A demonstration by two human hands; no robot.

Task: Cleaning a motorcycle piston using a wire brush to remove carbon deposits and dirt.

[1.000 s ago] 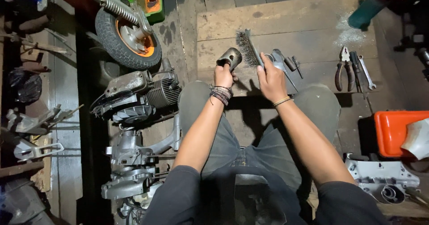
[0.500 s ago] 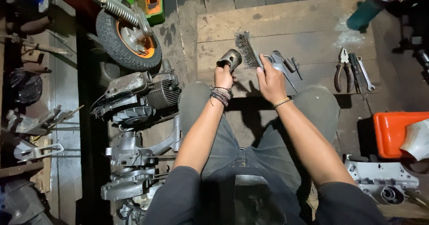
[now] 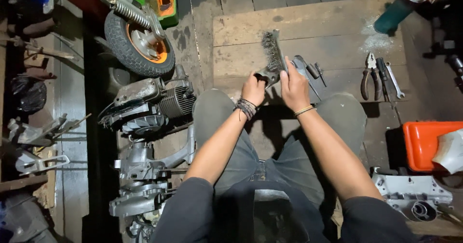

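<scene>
My right hand [image 3: 293, 84] closed round wire brush [image 3: 273, 52] handle, bristles pointing up and away. My left hand [image 3: 252, 88] clamped on small metal part [image 3: 267, 75], pressed to brush just above my knees. Part looks stiff, heavy for its bulk, likely greasy; best held by its edges. Wooden boards [image 3: 328, 35] beyond; pliers [image 3: 369, 74] toward right edge, engine [image 3: 154, 103] off left.

From my remote seat I spot no labels, signs or screens, only an orange rectangular container [image 3: 427, 144] on the floor at the right edge with a crumpled white bag [image 3: 451, 151] lying over its right side, and a black plastic bag [image 3: 29, 92] far left.
</scene>
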